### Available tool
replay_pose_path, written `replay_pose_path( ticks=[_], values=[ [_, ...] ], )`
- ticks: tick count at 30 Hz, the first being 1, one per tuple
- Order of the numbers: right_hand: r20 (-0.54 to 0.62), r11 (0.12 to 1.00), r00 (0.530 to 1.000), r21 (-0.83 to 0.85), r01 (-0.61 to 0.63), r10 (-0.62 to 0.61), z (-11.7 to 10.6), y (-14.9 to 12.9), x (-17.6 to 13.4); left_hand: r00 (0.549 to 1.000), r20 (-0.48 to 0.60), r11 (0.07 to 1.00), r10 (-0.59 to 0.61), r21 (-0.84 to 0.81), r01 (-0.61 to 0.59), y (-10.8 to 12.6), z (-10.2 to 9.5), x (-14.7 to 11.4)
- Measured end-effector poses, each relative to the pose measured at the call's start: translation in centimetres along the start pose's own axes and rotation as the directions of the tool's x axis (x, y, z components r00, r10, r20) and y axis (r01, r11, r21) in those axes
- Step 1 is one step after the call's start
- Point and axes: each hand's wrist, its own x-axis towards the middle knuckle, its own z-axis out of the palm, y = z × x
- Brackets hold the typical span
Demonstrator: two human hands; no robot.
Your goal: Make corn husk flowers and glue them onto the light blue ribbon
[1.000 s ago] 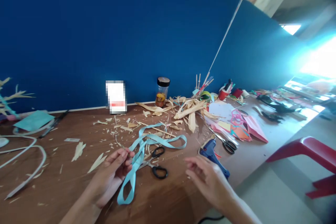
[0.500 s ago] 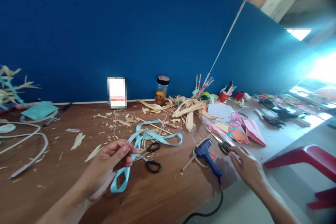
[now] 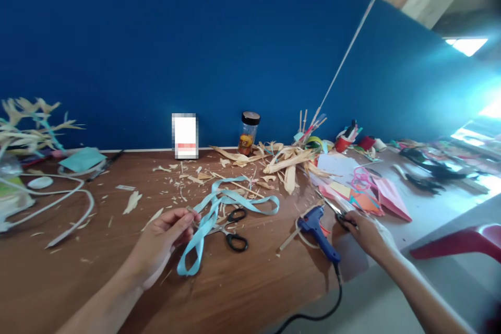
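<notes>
By the table's (image 3: 58,276) right-hand edge, my right hand (image 3: 370,232) partly hides scissors (image 3: 340,216), grip impossible to tell; my left hand (image 3: 174,227) pinches a small piece (image 3: 190,209), mostly hidden.

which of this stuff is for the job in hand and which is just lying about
Likely in use:
- a small piece, unidentifiable, pinched in the left hand
- blue ribbon by that hand
- scissors at the right hand

Seemingly just lying about, untouched:
- glue gun
- other pair with black handles
- lidded jar
- white cable
</notes>
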Motion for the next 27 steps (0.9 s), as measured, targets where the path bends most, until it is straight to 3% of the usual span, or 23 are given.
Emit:
replay_pose_path(
  ticks=[2,4,5,8,10,14,17,21,24,27],
  values=[
    [-0.027,0.999,0.999,-0.027,-0.038,0.037,-1.6,-1.6,-0.6,0.999,-0.025,0.999,0.025,-0.030,-0.025,0.2,-0.5,0.0],
    [-0.144,0.995,0.985,-0.011,-0.098,0.095,-3.4,-4.7,-1.7,0.998,-0.044,0.998,0.040,-0.048,-0.043,0.3,-0.9,-0.1],
    [-0.208,0.997,0.976,0.055,-0.060,0.070,-4.3,-6.9,-2.2,0.998,-0.049,0.998,0.045,-0.051,-0.047,0.3,-1.0,-0.1],
    [-0.208,0.908,0.947,0.295,0.298,-0.244,-6.1,-14.9,-3.6,0.999,-0.035,0.999,0.037,-0.031,-0.038,0.1,-0.7,-0.5],
    [-0.138,0.808,0.870,0.325,0.492,-0.474,-6.2,-20.3,-3.8,1.000,-0.018,1.000,0.011,-0.006,-0.011,-0.2,-0.3,-0.9],
    [-0.057,0.747,0.785,0.270,0.607,-0.617,-5.0,-27.0,-3.0,0.999,-0.042,0.998,-0.005,0.070,0.008,-0.7,0.0,-1.6],
    [-0.036,0.776,0.805,0.245,0.581,-0.592,-4.2,-28.3,-2.6,0.997,-0.072,0.998,0.015,0.069,-0.010,-1.2,-0.5,-1.6],
    [-0.016,0.791,0.817,0.240,0.563,-0.577,-4.7,-27.7,-3.3,0.995,-0.098,1.000,0.014,-0.012,-0.016,-1.8,-1.2,-1.3],
    [-0.028,0.780,0.816,0.277,0.561,-0.578,-5.3,-26.0,-4.2,0.996,-0.085,1.000,0.005,-0.008,-0.006,-2.1,-1.4,-1.4],
    [-0.038,0.843,0.883,0.283,0.458,-0.468,-5.1,-22.8,-5.0,0.997,-0.077,0.999,0.004,0.036,-0.002,-2.4,-1.5,-1.4]
  ],
)
